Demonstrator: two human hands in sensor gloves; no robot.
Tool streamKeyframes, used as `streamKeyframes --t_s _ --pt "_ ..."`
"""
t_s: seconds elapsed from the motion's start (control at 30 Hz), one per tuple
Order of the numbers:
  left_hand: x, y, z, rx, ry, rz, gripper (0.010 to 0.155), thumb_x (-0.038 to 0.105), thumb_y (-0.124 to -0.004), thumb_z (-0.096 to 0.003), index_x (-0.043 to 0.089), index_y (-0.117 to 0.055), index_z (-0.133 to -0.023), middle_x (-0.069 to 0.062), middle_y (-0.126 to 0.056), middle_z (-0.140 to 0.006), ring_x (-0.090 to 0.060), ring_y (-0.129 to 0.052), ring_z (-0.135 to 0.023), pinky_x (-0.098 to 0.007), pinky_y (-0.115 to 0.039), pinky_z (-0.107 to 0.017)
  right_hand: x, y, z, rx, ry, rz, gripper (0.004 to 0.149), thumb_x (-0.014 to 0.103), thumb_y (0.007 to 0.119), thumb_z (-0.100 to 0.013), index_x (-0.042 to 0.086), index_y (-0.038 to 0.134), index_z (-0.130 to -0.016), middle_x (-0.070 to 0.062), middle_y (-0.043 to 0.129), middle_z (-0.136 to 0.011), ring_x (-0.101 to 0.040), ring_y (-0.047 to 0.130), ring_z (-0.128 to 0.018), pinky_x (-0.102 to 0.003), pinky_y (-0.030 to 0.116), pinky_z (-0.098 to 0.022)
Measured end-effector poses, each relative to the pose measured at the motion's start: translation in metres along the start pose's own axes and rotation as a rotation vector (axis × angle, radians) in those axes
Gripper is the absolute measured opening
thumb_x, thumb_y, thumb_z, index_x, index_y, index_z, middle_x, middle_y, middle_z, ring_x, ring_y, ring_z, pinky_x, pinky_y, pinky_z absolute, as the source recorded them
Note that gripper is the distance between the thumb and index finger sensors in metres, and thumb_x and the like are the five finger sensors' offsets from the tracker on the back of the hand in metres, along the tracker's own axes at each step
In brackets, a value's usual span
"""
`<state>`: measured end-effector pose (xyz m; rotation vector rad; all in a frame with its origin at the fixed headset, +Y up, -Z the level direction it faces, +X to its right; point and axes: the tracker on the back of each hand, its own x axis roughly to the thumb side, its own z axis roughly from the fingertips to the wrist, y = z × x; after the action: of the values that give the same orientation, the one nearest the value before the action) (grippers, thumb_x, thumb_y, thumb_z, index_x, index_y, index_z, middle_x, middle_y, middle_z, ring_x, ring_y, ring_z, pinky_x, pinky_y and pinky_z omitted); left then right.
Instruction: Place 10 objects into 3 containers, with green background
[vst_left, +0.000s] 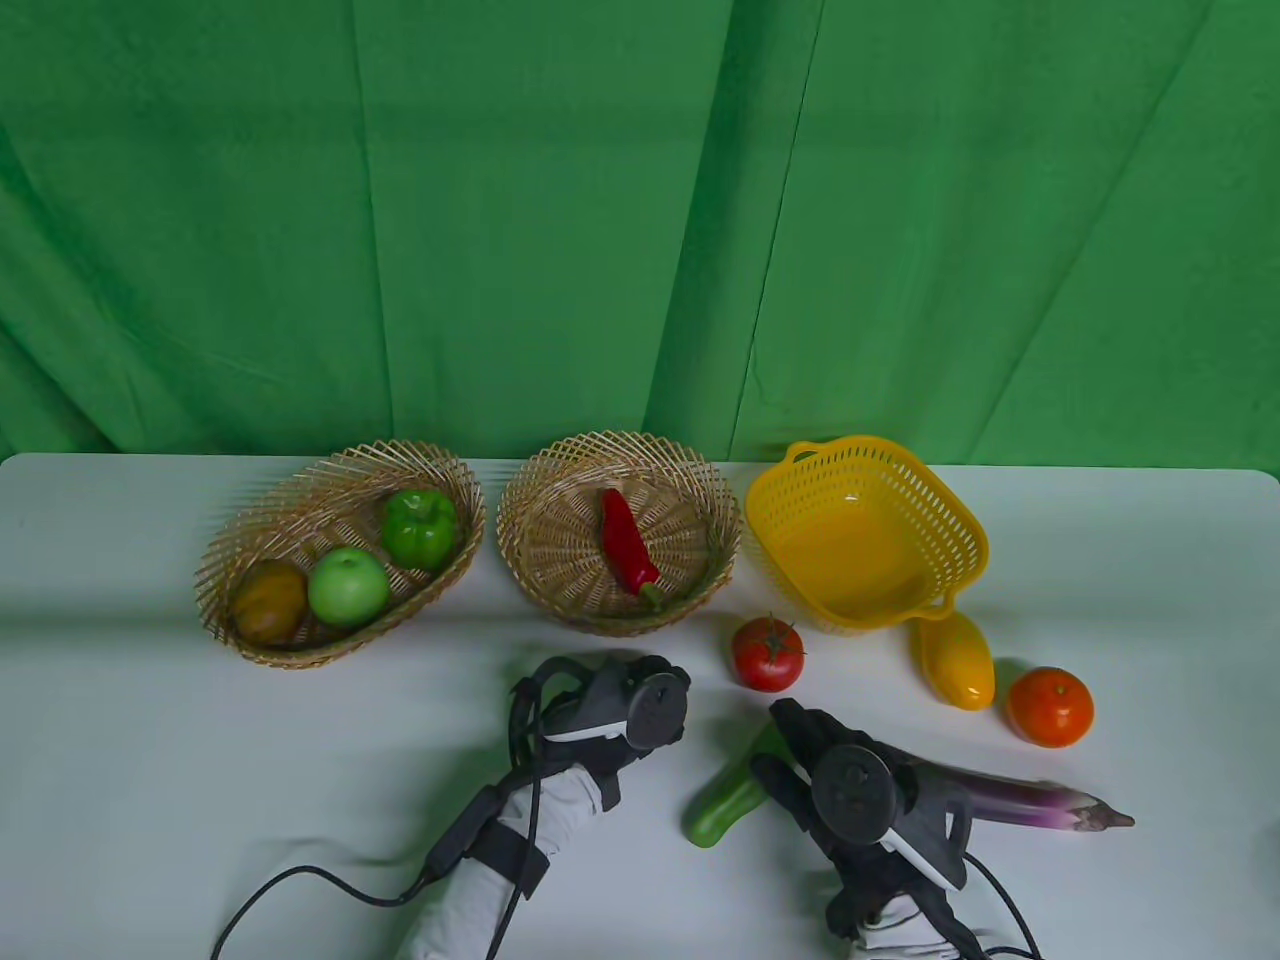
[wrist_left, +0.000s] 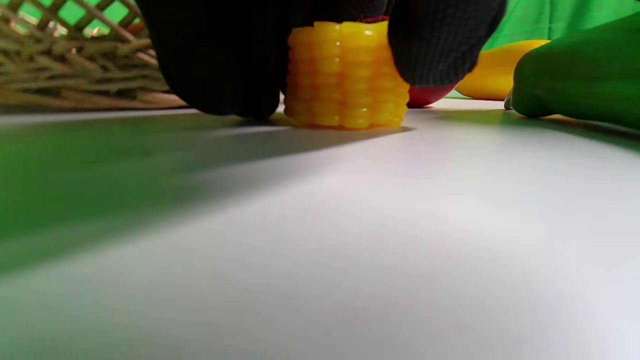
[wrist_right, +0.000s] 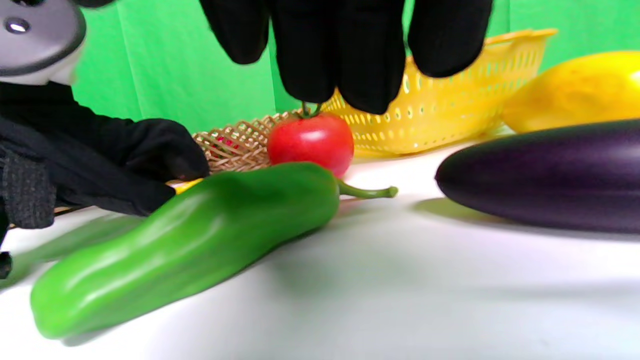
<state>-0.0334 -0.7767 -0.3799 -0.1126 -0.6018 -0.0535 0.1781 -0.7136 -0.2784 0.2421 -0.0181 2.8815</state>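
Beyond our left hand (vst_left: 610, 715) we see a basket (vst_left: 618, 532) holding a chili (vst_left: 628, 543); the corn (wrist_left: 345, 75) stands under its fingers. Between our hands lies a pepper (vst_left: 735, 795); beyond our right hand (vst_left: 850, 790), a tomato (vst_left: 767, 654).

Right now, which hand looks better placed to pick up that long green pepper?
The right hand, probably. Its fingers hang just above the green pepper, with nothing in them. The left hand is busy: its fingers are around a corn piece standing on the table.
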Motion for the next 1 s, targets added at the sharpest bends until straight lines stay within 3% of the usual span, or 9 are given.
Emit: streamKeyframes --t_s 0.5,1.0 --pt "-0.011 0.008 0.012 0.034 0.002 0.12 0.06 0.055 -0.066 -0.0541 0.02 -0.063 -0.103 -0.014 -0.089 -0.095 -0.031 -0.099 -0.074 -0.042 -0.085 -0.053 -0.001 0.0 -0.001 0.004 0.002 -0.008 0.07 0.066 0.053 -0.054 0.028 0.054 -0.112 -0.013 0.072 -0.111 -0.044 0.076 -0.094 -0.064 0.06 -0.072" --pt "-0.052 0.061 0.044 0.259 0.081 0.162 0.06 0.054 -0.068 -0.0537 0.022 -0.062 -0.104 -0.014 -0.083 -0.1 -0.033 -0.095 -0.081 -0.042 -0.084 -0.057 -0.001 0.001 -0.001 0.003 -0.002 -0.007 0.07 0.066 0.053 -0.054 0.027 0.054 -0.112 -0.013 0.072 -0.111 -0.044 0.077 -0.093 -0.064 0.06 -0.072"
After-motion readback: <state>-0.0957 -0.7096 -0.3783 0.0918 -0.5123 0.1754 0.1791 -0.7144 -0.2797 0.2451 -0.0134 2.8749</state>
